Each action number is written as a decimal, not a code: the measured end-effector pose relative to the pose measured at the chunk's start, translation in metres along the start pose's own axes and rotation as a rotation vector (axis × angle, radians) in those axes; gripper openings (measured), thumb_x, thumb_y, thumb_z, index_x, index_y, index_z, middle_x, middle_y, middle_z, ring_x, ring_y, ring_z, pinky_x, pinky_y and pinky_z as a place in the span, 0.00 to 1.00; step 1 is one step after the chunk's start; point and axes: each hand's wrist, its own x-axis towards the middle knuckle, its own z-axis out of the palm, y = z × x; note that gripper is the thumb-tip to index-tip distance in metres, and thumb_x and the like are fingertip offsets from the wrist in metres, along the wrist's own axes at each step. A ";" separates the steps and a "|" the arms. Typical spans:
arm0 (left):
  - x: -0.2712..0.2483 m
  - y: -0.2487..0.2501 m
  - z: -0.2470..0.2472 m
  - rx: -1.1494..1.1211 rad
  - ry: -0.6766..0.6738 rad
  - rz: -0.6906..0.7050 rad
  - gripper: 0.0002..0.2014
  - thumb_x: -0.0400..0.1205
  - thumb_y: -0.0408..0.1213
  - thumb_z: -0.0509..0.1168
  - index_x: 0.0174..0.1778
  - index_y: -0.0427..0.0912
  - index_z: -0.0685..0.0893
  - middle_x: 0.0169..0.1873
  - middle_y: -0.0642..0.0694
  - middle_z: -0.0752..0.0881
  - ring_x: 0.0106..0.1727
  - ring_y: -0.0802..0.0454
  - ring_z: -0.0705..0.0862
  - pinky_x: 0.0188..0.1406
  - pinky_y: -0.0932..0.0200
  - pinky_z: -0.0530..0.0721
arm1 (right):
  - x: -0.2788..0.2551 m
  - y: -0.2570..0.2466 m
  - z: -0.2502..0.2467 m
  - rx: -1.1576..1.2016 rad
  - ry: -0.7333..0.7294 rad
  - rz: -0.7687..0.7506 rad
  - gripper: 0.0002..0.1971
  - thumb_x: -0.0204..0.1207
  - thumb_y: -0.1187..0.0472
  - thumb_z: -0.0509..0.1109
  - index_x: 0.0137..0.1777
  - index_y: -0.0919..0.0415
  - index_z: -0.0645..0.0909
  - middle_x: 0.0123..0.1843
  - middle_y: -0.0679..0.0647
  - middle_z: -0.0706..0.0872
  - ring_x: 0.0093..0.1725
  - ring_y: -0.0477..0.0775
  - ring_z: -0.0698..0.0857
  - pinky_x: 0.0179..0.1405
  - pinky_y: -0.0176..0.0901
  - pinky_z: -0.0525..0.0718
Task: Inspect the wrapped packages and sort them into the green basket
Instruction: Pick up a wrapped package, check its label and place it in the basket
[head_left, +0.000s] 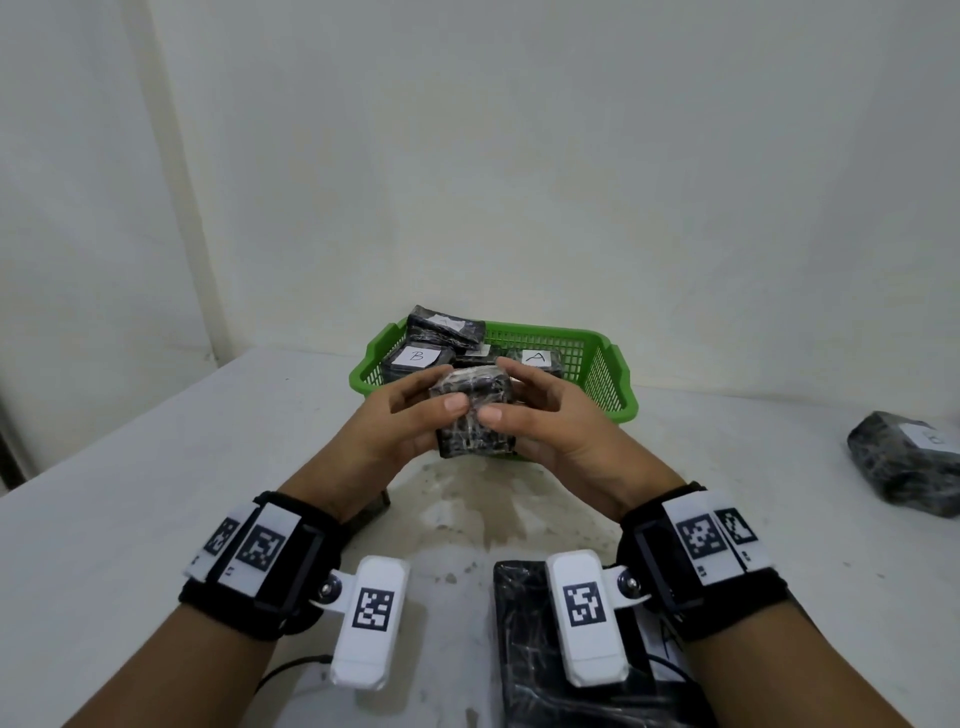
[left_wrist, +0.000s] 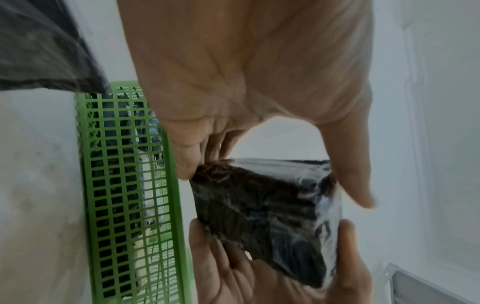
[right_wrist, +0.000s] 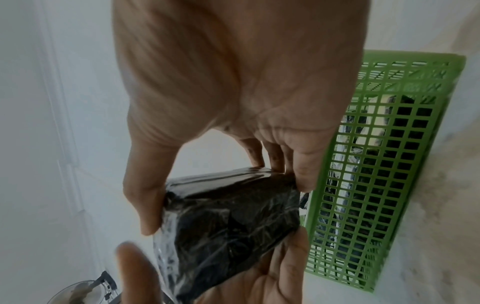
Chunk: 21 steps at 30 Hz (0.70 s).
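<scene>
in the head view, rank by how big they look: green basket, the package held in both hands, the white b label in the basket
1. green basket, largest.
2. held package, gripped by left hand and right hand; it sits nearer the camera, so it looks bigger than it would farther back.
3. B label, clearly smallest.

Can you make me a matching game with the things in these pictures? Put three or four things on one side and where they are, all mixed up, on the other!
Things:
1. held package
2. package labelled B
3. package at the far right
4. green basket

Places:
a. lying alone on the table, away from the basket
b. between both hands
c. inside the basket
d. standing on the table behind the hands

Pairs: 1-b, 2-c, 3-a, 4-d
</scene>
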 end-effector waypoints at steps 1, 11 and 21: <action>-0.001 0.001 0.000 0.012 -0.021 -0.014 0.50 0.62 0.53 0.86 0.78 0.32 0.77 0.72 0.30 0.84 0.74 0.32 0.83 0.75 0.35 0.80 | 0.000 0.000 0.000 -0.012 0.010 -0.010 0.53 0.50 0.54 0.89 0.80 0.58 0.75 0.67 0.54 0.91 0.67 0.52 0.91 0.75 0.55 0.85; -0.001 -0.001 -0.002 0.201 0.062 0.093 0.59 0.54 0.37 0.89 0.84 0.47 0.69 0.72 0.55 0.84 0.74 0.62 0.82 0.63 0.61 0.87 | -0.011 -0.014 0.006 -0.093 0.001 0.139 0.28 0.77 0.36 0.73 0.68 0.56 0.88 0.63 0.60 0.93 0.63 0.63 0.92 0.67 0.61 0.89; -0.003 0.006 0.005 0.192 0.231 0.171 0.33 0.71 0.38 0.81 0.74 0.42 0.82 0.63 0.45 0.91 0.66 0.47 0.90 0.69 0.45 0.87 | -0.005 -0.006 -0.001 -0.179 0.010 -0.024 0.29 0.75 0.64 0.83 0.76 0.47 0.82 0.67 0.54 0.92 0.65 0.54 0.92 0.56 0.51 0.92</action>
